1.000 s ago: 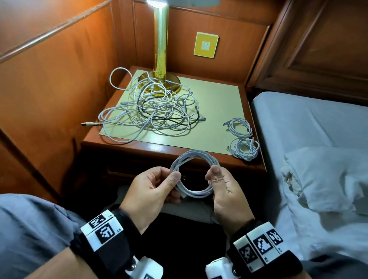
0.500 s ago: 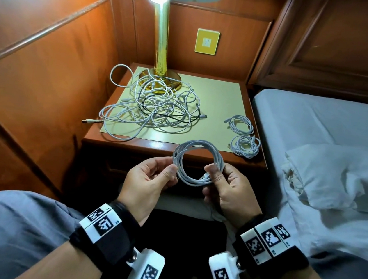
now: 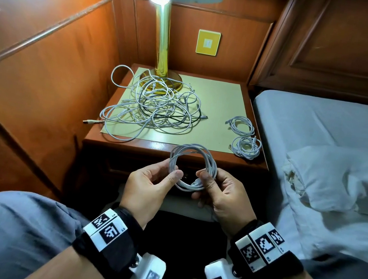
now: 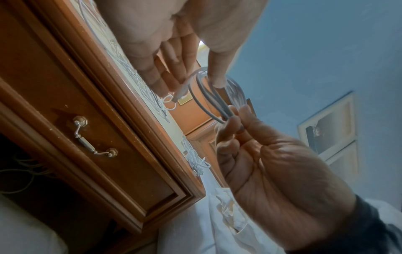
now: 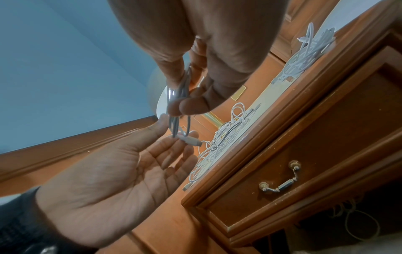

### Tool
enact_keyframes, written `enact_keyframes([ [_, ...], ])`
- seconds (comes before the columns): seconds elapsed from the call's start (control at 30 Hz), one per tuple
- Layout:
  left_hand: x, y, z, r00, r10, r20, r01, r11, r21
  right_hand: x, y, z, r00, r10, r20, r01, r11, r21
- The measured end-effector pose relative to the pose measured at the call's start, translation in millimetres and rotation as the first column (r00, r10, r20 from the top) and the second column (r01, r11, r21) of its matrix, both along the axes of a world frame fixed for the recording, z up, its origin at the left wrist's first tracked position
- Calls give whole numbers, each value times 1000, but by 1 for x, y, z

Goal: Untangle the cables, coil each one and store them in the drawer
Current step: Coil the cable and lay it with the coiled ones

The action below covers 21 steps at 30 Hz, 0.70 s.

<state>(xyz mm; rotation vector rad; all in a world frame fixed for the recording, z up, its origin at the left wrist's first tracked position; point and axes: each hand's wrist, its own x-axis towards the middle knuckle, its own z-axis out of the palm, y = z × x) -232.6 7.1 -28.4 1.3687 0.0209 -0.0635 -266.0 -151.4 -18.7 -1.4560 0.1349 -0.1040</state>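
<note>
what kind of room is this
Most likely a bedroom: a bed with a pillow stands right beside a wooden nightstand, which carries a lit lamp.

The reddish-brown wooden table has a glossy varnished finish that catches the lamplight, and a matt pale-yellow mat covers its top. The lamp's polished brass stem shines. The white coiled cable looks like smooth plastic. The drawer's metal handle gleams. The white cloth bedsheet lies matt and creased.
</note>
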Motion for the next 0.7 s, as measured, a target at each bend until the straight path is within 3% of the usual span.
enact_keyframes([
  [0.23, 1, 0, 1, 998, 0, -66, -7, 994, -105, 0, 4, 0, 1000, 20, -9, -20, 1000, 10],
  [0.7, 0, 4, 14, 998, -69, -6, 68, 995, -72, 1, -2, 1, 999, -52, -9, 52, 998, 33],
])
